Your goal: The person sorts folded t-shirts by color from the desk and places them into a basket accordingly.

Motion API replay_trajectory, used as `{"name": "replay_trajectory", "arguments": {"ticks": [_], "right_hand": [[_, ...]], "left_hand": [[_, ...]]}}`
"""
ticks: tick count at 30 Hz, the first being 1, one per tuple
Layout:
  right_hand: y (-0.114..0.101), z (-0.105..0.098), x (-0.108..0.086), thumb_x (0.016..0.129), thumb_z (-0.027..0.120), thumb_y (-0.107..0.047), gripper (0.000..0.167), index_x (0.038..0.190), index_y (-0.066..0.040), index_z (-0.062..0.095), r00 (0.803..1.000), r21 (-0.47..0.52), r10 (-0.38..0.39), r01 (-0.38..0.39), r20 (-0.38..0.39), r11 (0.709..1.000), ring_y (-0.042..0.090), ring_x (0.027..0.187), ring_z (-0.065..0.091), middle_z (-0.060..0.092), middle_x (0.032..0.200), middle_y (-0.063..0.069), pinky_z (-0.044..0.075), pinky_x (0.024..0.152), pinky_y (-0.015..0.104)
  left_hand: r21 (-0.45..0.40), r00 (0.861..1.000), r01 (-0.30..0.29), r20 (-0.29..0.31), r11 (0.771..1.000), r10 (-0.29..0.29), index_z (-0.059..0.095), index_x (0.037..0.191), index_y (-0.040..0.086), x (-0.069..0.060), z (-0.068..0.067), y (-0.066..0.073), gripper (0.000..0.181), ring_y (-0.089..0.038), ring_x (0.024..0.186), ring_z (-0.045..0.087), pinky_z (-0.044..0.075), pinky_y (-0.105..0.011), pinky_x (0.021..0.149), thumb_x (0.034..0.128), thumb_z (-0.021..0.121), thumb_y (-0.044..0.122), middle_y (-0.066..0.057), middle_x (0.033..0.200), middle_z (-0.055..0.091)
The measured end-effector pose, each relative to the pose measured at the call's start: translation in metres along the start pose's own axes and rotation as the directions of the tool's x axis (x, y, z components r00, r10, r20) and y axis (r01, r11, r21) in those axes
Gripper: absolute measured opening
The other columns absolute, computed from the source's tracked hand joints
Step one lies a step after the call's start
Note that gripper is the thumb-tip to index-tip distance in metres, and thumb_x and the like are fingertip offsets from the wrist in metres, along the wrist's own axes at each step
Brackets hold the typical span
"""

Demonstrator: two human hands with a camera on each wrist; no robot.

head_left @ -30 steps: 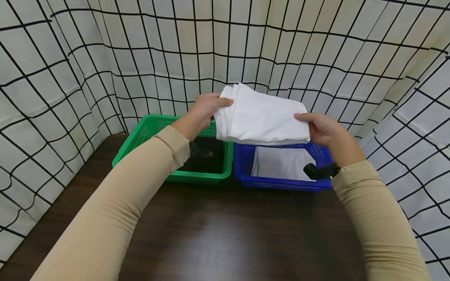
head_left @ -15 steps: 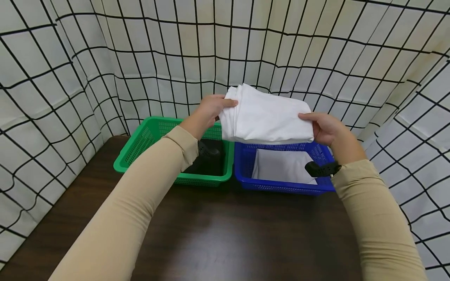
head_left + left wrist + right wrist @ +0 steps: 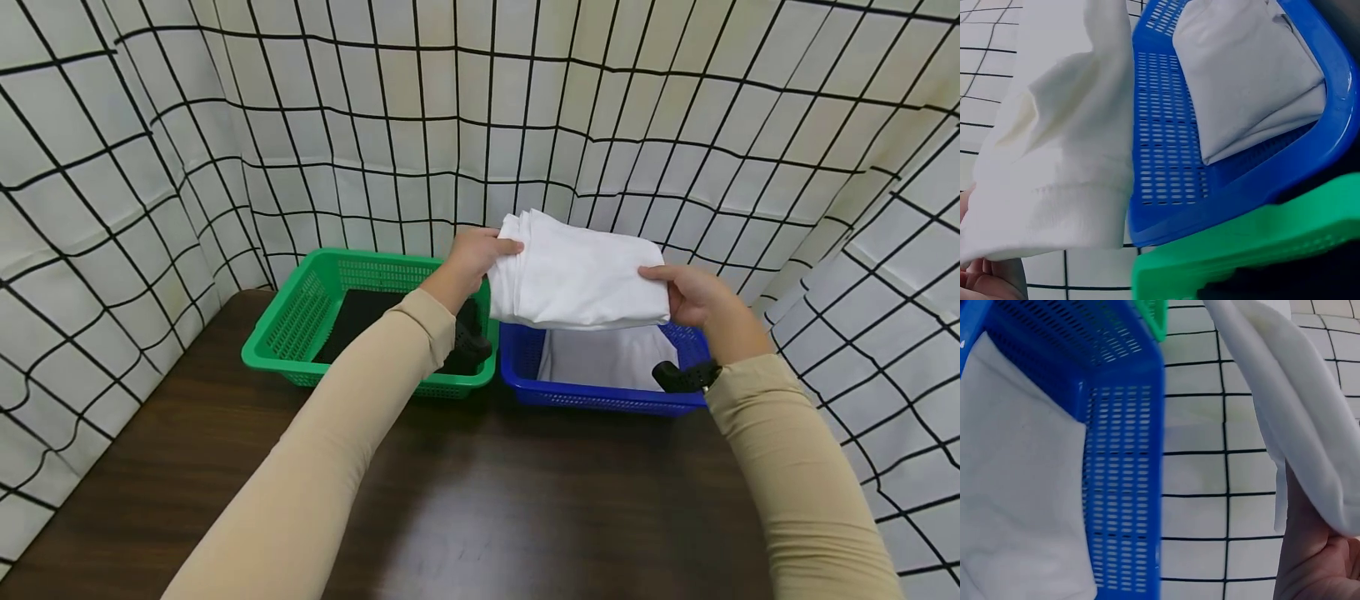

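Observation:
A folded white cloth [image 3: 588, 275], perhaps a garment, is held level above the blue basket [image 3: 600, 396]. My left hand [image 3: 476, 257] pinches its left end with the thumb on top. At the right end my right hand [image 3: 686, 292] grips the edge, thumb also on top. Inside the blue basket lies another folded white cloth [image 3: 600, 358], which the left wrist view shows apart from the held one. In the right wrist view the held cloth [image 3: 1304, 406] hangs beyond the basket's rim, over my fingers.
A green basket [image 3: 292, 367] with folded black cloth [image 3: 360, 321] in it stands left of the blue one, close beside it. Both are on a dark wooden table [image 3: 480, 500]. Black wire grid over white sheeting [image 3: 375, 125] walls the back and sides.
Both hands have lowered the white cloth toward the blue basket. The left hand has also shifted right, and more of the black cloth in the green basket shows.

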State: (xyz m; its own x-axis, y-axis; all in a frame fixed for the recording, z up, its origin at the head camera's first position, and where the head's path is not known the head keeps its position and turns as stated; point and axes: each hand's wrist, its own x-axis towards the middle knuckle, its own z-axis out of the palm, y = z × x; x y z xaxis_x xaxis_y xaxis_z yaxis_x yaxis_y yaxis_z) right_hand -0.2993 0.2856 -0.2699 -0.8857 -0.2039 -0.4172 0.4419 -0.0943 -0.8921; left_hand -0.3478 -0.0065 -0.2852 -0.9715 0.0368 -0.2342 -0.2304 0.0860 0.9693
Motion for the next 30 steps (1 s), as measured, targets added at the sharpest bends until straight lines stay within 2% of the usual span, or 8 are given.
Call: {"name": "replay_trajectory", "arguments": {"ticks": [5, 9, 12, 16, 21, 23, 26, 30], "right_hand": [[0.012, -0.004, 0.003, 0.103, 0.051, -0.013, 0.007, 0.110, -0.011, 0.050, 1.000, -0.003, 0.008, -0.008, -0.026, 1.000, 0.008, 0.075, 0.072, 0.074, 0.080, -0.004, 0.060, 0.069, 0.024], [0.021, -0.007, 0.007, 0.103, 0.052, -0.014, 0.010, 0.112, -0.011, 0.049, 0.998, -0.025, 0.020, -0.021, -0.052, 0.999, 0.007, 0.074, 0.072, 0.073, 0.079, -0.006, 0.059, 0.069, 0.024], [0.027, -0.009, 0.010, 0.103, 0.051, -0.014, 0.011, 0.113, -0.012, 0.047, 0.997, -0.036, 0.027, -0.030, -0.071, 0.999, 0.006, 0.074, 0.071, 0.072, 0.078, -0.007, 0.058, 0.069, 0.023], [0.035, -0.009, 0.015, 0.103, 0.051, -0.014, 0.012, 0.114, -0.013, 0.046, 0.995, -0.053, 0.033, -0.038, -0.093, 0.998, 0.005, 0.073, 0.070, 0.071, 0.077, -0.009, 0.058, 0.068, 0.022], [0.044, -0.007, 0.022, 0.103, 0.050, -0.014, 0.011, 0.114, -0.014, 0.046, 0.992, -0.095, 0.030, -0.042, -0.120, 0.995, 0.003, 0.073, 0.069, 0.069, 0.077, -0.011, 0.058, 0.068, 0.021], [0.047, -0.006, 0.025, 0.103, 0.049, -0.014, 0.015, 0.117, -0.012, 0.045, 0.992, -0.109, 0.025, -0.039, -0.127, 0.993, 0.003, 0.073, 0.068, 0.068, 0.078, -0.011, 0.057, 0.068, 0.021], [0.051, -0.005, 0.029, 0.103, 0.050, -0.013, 0.030, 0.131, -0.009, 0.042, 0.988, -0.117, 0.028, -0.047, -0.154, 0.992, 0.003, 0.071, 0.068, 0.068, 0.077, -0.011, 0.057, 0.068, 0.020], [0.058, -0.006, 0.031, 0.101, 0.052, -0.013, 0.050, 0.147, -0.004, 0.032, 0.976, -0.116, 0.040, -0.067, -0.216, 0.991, 0.003, 0.068, 0.067, 0.067, 0.074, -0.012, 0.057, 0.065, 0.019]], "left_hand": [[0.035, 1.000, -0.017, -0.022, 0.999, 0.018, 0.061, 0.136, 0.010, 0.004, 0.008, -0.013, 0.048, -0.024, 0.122, 0.061, 0.051, -0.037, 0.104, 0.0900, 0.074, 0.015, -0.010, 0.137, 0.062], [0.067, 0.999, -0.017, -0.034, 0.998, 0.019, 0.062, 0.135, 0.007, 0.004, 0.015, -0.023, 0.048, -0.024, 0.124, 0.059, 0.050, -0.036, 0.105, 0.0899, 0.074, 0.015, -0.010, 0.138, 0.061], [0.061, 0.999, -0.023, -0.033, 0.998, 0.025, 0.061, 0.136, 0.005, 0.005, 0.022, -0.031, 0.048, -0.025, 0.126, 0.058, 0.049, -0.036, 0.106, 0.0898, 0.073, 0.013, -0.012, 0.139, 0.060], [0.072, 0.997, -0.050, -0.052, 0.996, 0.054, 0.062, 0.133, 0.002, 0.005, 0.031, -0.043, 0.046, -0.027, 0.126, 0.058, 0.049, -0.038, 0.107, 0.0896, 0.073, 0.010, -0.014, 0.138, 0.061], [0.166, 0.992, -0.081, -0.086, 0.983, 0.096, 0.066, 0.128, 0.002, 0.004, 0.039, -0.053, 0.041, -0.028, 0.123, 0.059, 0.051, -0.039, 0.104, 0.0890, 0.073, 0.012, -0.014, 0.134, 0.064], [0.203, 0.988, -0.094, -0.100, 0.975, 0.117, 0.067, 0.126, 0.002, 0.003, 0.042, -0.056, 0.040, -0.028, 0.123, 0.060, 0.052, -0.039, 0.103, 0.0885, 0.073, 0.013, -0.014, 0.132, 0.065], [0.253, 0.983, -0.110, -0.114, 0.961, 0.142, 0.068, 0.126, 0.003, 0.002, 0.046, -0.060, 0.040, -0.027, 0.121, 0.061, 0.053, -0.039, 0.101, 0.0881, 0.073, 0.013, -0.013, 0.131, 0.066], [0.333, 0.982, -0.123, -0.093, 0.935, 0.162, 0.066, 0.129, 0.005, 0.001, 0.054, -0.067, 0.041, -0.026, 0.121, 0.062, 0.054, -0.039, 0.101, 0.0888, 0.071, 0.011, -0.012, 0.132, 0.066]]}}
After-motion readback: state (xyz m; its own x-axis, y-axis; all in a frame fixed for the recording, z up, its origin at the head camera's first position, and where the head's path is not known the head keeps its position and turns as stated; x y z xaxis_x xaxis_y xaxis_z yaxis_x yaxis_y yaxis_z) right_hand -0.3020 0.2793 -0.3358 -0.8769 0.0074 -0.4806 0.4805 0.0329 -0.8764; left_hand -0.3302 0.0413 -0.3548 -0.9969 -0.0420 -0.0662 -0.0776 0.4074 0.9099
